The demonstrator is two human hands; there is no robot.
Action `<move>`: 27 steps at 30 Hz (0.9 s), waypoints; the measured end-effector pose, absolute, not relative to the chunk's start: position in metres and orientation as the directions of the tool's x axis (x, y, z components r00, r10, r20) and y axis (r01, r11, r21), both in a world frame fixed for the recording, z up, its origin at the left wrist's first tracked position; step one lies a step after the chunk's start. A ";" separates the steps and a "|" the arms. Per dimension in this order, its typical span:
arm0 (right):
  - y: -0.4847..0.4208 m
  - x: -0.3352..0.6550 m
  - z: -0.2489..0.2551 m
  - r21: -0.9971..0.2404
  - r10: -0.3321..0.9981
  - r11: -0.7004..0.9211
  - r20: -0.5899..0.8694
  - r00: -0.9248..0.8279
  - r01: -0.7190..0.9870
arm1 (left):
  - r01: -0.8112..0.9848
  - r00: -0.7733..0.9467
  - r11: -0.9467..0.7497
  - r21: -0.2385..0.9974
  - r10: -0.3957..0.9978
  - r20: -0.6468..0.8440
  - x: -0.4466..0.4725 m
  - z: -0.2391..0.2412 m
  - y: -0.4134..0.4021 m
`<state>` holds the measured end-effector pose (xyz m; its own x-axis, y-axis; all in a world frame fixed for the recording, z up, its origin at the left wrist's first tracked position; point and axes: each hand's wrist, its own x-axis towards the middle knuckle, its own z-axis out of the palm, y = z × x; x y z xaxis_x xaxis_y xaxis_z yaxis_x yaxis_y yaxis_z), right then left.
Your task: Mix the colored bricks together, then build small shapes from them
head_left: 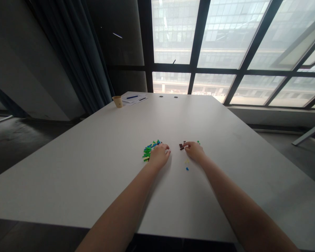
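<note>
My left hand [160, 155] rests at the right side of a pile of small toy building bricks [147, 150], mostly green with some blue, yellow and dark brown. Its fingers are curved and apart, with nothing visible in them. My right hand [195, 151] reaches to a small group of dark brown bricks [181, 146], its index fingertip at their right edge and the thumb slightly apart. Some fingers of this hand are hidden. A few green bricks [198, 142] lie just beyond it. Nearer to me are a blue brick [187, 168] and pale yellow pieces [187, 161].
The white table [94, 182] stretches toward the windows. A paper cup [118, 102] stands at its far left edge, beside paper sheets [140, 99] with a blue pen [132, 97] on top. Two dark round discs [175, 97] mark the far end.
</note>
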<state>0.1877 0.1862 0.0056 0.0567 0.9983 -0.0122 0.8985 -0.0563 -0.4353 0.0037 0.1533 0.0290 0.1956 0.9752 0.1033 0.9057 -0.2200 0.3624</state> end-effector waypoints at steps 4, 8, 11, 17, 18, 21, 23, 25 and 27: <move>0.185 0.189 0.006 -0.447 0.999 -0.038 0.017 0.051 0.894 | 0.914 0.185 -0.206 0.350 0.978 0.092 0.003 0.028 0.155; 0.184 0.193 0.007 -0.458 0.998 -0.043 0.026 0.062 0.888 | 0.946 0.145 -0.161 0.281 0.987 0.075 0.000 0.028 0.155; 0.184 0.194 0.006 -0.453 0.997 -0.062 0.004 0.071 0.889 | 0.968 0.117 -0.120 0.222 0.993 0.027 -0.001 0.028 0.154; 0.183 0.190 0.003 -0.441 0.998 -0.064 -0.006 0.068 0.895 | 0.969 0.124 -0.123 0.216 0.992 0.009 -0.001 0.027 0.154; 0.183 0.189 0.003 -0.441 0.998 -0.061 -0.009 0.064 0.895 | 0.969 0.122 -0.122 0.216 0.992 0.012 -0.001 0.027 0.154; 0.183 0.189 0.003 -0.448 0.998 -0.059 -0.010 0.061 0.892 | 0.972 0.114 -0.114 0.206 0.993 0.014 -0.002 0.027 0.155; 0.183 0.191 0.005 -0.456 0.998 -0.059 0.000 0.067 0.888 | 0.975 0.110 -0.108 0.194 0.994 0.000 -0.003 0.027 0.155; 0.182 0.194 0.008 -0.464 0.997 -0.060 0.011 0.073 0.884 | 0.977 0.116 -0.109 0.183 0.993 -0.028 -0.005 0.027 0.156; 0.180 0.198 0.012 -0.464 0.997 -0.060 0.016 0.076 0.884 | 0.976 0.127 -0.117 0.182 0.991 -0.048 -0.007 0.026 0.156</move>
<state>0.1981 0.1804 0.0116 0.0762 0.9970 0.0164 0.8841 -0.0599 -0.4635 -0.0066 0.1562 0.0258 0.1272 0.9907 -0.0475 0.9764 -0.1166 0.1818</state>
